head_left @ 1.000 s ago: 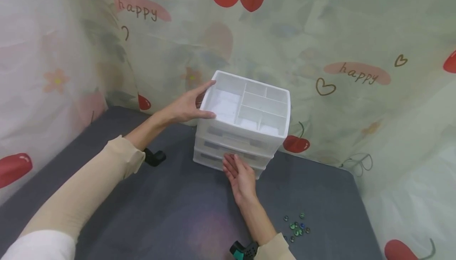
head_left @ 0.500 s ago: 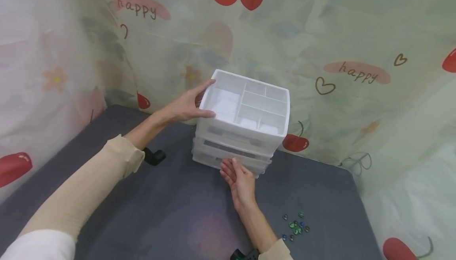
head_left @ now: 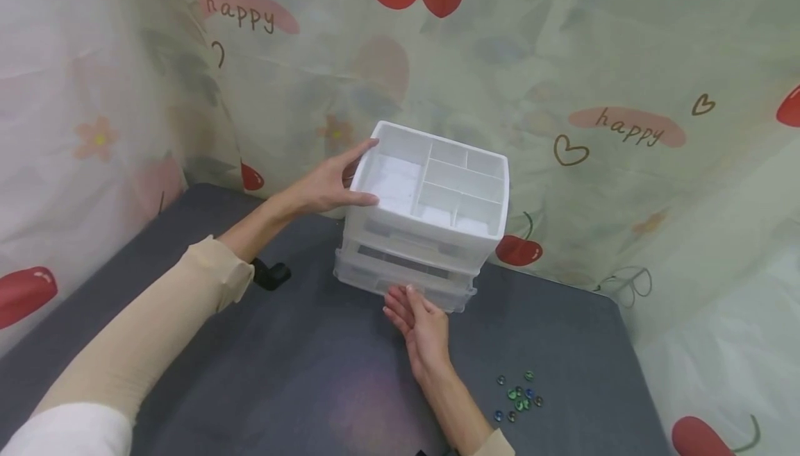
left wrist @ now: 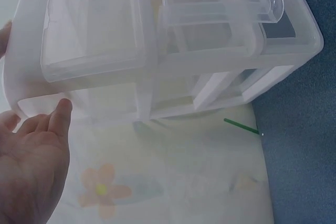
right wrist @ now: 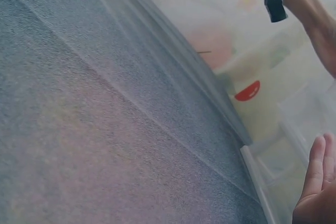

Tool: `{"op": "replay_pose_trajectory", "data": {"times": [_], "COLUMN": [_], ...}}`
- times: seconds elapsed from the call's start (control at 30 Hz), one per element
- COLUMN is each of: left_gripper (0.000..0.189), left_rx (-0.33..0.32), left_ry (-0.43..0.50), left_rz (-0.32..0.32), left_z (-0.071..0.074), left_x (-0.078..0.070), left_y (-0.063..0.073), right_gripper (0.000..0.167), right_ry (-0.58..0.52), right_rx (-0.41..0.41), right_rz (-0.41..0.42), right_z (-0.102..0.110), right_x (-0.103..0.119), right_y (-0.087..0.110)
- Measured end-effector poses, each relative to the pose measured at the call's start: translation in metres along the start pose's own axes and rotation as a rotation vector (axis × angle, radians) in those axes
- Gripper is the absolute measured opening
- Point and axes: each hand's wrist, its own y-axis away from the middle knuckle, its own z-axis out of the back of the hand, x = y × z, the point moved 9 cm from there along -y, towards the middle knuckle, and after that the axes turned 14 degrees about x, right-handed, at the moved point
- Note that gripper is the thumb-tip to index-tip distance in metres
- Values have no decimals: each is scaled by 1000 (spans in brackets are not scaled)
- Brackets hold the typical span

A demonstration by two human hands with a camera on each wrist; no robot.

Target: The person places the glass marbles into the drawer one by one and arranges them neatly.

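Note:
A white plastic drawer unit (head_left: 431, 227), with divided compartments in its top, stands at the back of the table. My left hand (head_left: 325, 185) grips its upper left side, thumb over the front corner of the rim; in the left wrist view, fingers of the left hand (left wrist: 39, 150) reach along the side wall. A clear lower drawer (head_left: 362, 270) sticks out partway at the front. My right hand (head_left: 425, 334), palm up, holds this drawer's front edge with thumb and fingertips. Only part of the right hand (right wrist: 317, 192) shows in the right wrist view.
Several green, blue and dark glass marbles (head_left: 523, 400) lie on the dark grey tabletop (head_left: 281, 373), right of the right forearm. A patterned curtain (head_left: 531, 60) hangs close behind the drawer unit. A thin looped wire (head_left: 631, 286) sits near the back right corner.
My right hand has drawn the lower drawer out toward me, and a dark gap shows behind its front. The left hand and the unit have stayed in place.

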Motion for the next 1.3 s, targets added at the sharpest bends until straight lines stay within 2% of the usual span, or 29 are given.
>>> {"op": "replay_pose_trajectory", "data": {"times": [0.6, 0.8, 1.3], "left_gripper": [98, 98, 98], "left_rx": [8, 14, 8], "left_ry": [-16, -9, 11], "left_rz": [0, -21, -4], "left_z": [0, -1, -1], "left_x": [2, 0, 1], "left_y": [-1, -1, -1], "right_gripper": [45, 48, 47], "right_ry": [11, 20, 25], "right_rx": [28, 30, 12], "right_rz": [-51, -53, -52], "right_z": [-3, -2, 0], "right_x": [-5, -5, -9], "right_y": [22, 26, 38]}}
